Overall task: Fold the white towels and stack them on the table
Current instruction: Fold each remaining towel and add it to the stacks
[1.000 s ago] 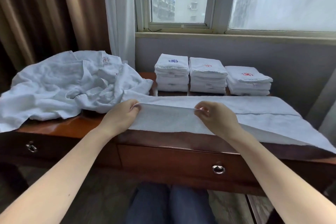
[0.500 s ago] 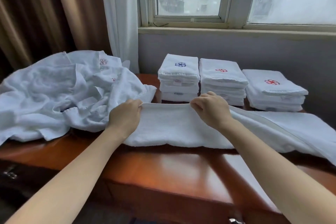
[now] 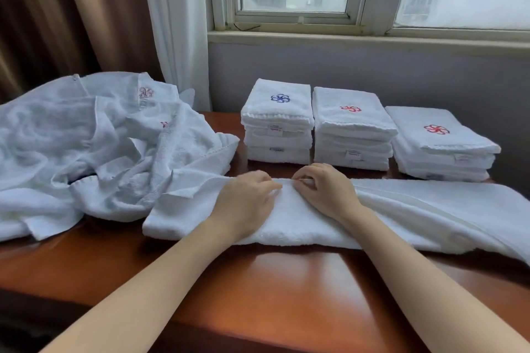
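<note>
mid lengthwise fold: your left hand (image 3: 246, 198) and right hand (image 3: 324, 189) each pinched the far edge of the long white terry towel (image 3: 401, 215) on the brown wooden table (image 3: 258, 281); next likely needed a crosswise fold

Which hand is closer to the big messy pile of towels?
Left. The left hand grips the half-folded towel right beside the messy pile; the right hand grips the same towel farther over, on the left hand's other side.

no legible text; small tags (image 3: 275, 129) on the folded towels (image 3: 354, 123) are too blurred to read
</note>
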Available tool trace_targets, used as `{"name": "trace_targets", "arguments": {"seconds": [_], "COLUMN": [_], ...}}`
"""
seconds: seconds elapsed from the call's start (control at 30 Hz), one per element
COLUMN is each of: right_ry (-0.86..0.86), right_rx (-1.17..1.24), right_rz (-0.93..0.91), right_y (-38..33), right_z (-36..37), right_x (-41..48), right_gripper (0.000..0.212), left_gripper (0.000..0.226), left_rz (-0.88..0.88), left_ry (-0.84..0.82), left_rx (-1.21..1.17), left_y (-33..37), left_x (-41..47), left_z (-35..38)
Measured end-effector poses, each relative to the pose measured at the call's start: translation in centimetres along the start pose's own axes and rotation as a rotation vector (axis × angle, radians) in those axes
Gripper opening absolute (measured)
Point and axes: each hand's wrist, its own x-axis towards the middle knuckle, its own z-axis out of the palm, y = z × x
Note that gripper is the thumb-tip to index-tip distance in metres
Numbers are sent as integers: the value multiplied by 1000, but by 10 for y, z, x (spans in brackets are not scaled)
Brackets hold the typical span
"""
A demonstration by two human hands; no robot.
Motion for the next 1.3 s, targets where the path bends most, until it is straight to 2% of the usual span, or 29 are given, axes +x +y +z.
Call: {"name": "trace_targets", "arguments": {"seconds": [0.07, 0.13, 0.3, 0.4, 0.5, 0.67, 0.9, 1.0, 1.13, 1.3], "right_ry": [8, 30, -3, 47, 107, 177, 212, 178, 175, 114], "right_rx": [-5, -34, -176, -179, -143, -126, -173, -227, -285, -359], "right_rz": [-5, -8, 21, 44, 111, 262, 455, 509, 571, 585], "right_y": [-2, -4, 0, 7, 19, 46, 85, 100, 119, 124], "right_z": [-2, -6, -20, -38, -61, -101, -141, -144, -147, -160], "right_x": [-3, -6, -31, -53, -80, -134, -189, -202, -212, -208], "right_gripper": [13, 15, 32, 36, 38, 45, 47, 48, 45, 35], "left_gripper": [46, 54, 54, 52, 51, 49, 29, 35, 44, 38], "left_rz": [-90, -94, -81, -104, -94, 109, 325, 330, 227, 244], "left_ry": [-257, -358, -402, -424, -332, -192, -106, -173, -345, -383], "left_rx": [-21, 56, 88, 87, 81, -195, -330, -254, -177, -22], "left_y": [7, 8, 4, 7, 31, 105, 201, 226, 239, 241], "left_x": [1, 1, -7, -3, 10, 24, 56, 69, 78, 87], "left_z": [12, 16, 9, -2, -3, 21, 44, 55, 70, 62]}}
